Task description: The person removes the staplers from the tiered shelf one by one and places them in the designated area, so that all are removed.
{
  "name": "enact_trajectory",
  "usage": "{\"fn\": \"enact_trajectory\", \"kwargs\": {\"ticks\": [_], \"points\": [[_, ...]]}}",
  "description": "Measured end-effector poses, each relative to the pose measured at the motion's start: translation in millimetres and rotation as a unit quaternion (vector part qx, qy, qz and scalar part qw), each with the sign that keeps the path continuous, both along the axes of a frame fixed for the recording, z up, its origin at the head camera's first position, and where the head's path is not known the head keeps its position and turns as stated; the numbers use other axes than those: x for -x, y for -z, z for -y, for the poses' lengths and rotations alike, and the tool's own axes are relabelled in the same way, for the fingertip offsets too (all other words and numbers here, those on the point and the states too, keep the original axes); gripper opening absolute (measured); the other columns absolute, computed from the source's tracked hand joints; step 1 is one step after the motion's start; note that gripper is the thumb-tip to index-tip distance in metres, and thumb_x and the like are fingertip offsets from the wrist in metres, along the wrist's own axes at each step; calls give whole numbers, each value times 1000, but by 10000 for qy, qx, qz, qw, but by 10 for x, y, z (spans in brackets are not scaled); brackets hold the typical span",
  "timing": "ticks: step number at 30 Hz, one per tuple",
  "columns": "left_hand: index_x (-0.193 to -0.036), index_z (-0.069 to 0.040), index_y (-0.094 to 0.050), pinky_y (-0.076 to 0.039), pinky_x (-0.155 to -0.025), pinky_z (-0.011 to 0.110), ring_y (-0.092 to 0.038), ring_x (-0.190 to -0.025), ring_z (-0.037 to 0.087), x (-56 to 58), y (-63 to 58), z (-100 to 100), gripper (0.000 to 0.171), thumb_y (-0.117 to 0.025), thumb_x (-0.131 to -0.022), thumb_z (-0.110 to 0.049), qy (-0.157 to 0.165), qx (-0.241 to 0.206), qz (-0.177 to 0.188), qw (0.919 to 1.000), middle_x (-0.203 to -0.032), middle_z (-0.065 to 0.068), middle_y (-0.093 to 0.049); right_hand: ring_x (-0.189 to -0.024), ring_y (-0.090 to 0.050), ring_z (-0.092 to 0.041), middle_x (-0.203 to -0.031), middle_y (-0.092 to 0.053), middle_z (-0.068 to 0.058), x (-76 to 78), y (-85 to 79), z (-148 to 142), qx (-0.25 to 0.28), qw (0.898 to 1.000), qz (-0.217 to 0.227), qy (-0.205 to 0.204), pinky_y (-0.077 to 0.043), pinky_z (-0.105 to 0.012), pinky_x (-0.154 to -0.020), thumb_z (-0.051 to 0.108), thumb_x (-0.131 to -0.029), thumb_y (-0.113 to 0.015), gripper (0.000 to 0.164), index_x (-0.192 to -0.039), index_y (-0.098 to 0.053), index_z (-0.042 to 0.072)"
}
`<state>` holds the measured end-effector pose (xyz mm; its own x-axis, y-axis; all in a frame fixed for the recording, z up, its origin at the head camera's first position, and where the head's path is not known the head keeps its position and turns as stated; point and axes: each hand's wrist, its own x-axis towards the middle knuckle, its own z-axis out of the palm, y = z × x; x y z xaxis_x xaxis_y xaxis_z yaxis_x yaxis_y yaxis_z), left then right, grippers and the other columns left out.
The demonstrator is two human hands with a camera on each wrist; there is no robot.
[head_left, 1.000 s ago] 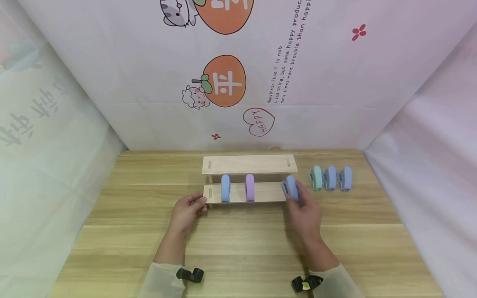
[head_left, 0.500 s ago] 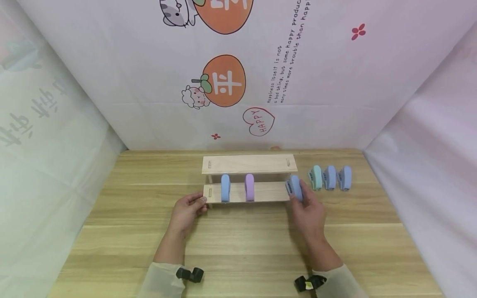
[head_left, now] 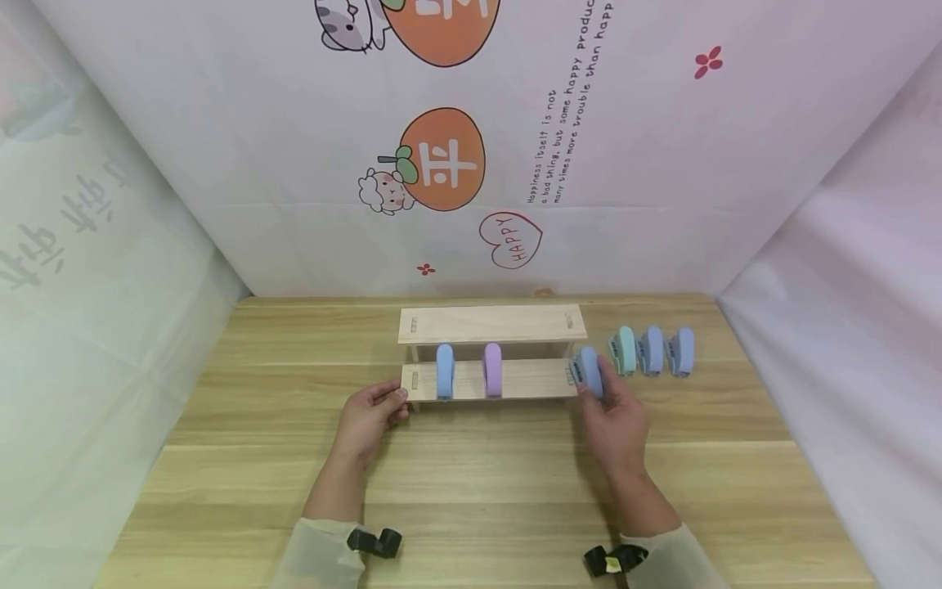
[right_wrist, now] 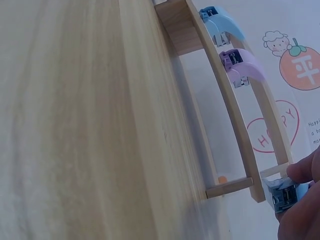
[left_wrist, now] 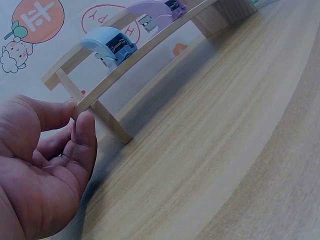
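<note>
A two-tier wooden rack [head_left: 530, 379] stands on the table. My left hand [head_left: 368, 421] pinches the front left corner of its lower board, thumb and fingers at the edge in the left wrist view. My right hand [head_left: 616, 425] holds a blue stapler [head_left: 589, 373] at the board's right end, where it overlaps the end joint. In the right wrist view this stapler [right_wrist: 283, 195] shows its front end, partly hidden by fingers. A light blue stapler [head_left: 445, 372] and a purple stapler [head_left: 493, 371] stand apart on the lower board.
Right of the rack, a mint green stapler [head_left: 625, 352] and two blue staplers, one in the middle [head_left: 651, 352] and one outermost [head_left: 682, 352], stand in a row on the table. The rack's upper board [head_left: 491, 325] is behind. A printed white cloth [head_left: 625, 164] hangs at the back.
My right hand has moved a little to the right with the blue stapler, uncovering the joint at the lower board's right end. The left hand and rack have stayed in place.
</note>
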<state>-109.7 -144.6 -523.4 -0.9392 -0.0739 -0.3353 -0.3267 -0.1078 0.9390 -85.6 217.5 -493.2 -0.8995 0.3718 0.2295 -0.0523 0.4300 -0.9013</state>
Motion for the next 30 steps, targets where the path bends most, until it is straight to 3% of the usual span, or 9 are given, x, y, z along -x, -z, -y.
{"fn": "enact_trajectory", "kwargs": {"ticks": [8,17,30], "points": [[-133,6,-63,-63,-79,26,-69,-89,20,-8,0,-3,37,-70,-100,-10,1,40,-4,10000,-113,17,-69,-137,-53,-25,-146,-57,-11,-13,14,-41,12,9997,186,135,-44,-37,-114,4,-94,-72,54,-147,-58,8],[-133,6,-63,-63,-80,26,-69,-91,22,-6,1,-8,37,-70,-100,-10,-15,3,-7,10000,-113,18,-69,-137,-53,-24,-145,-58,-12,10,56,-90,-46,9998,57,201,-45,-33,-112,1,-94,-73,53,-145,-59,4],[-133,6,-62,-63,-80,27,-69,-91,22,-15,2,-5,37,-69,-101,-10,-8,-54,-49,10000,-113,18,-68,-138,-51,-24,-145,-57,-14,22,80,-150,-151,9994,92,306,-43,-37,-114,4,-96,-70,51,-145,-59,6]]}}
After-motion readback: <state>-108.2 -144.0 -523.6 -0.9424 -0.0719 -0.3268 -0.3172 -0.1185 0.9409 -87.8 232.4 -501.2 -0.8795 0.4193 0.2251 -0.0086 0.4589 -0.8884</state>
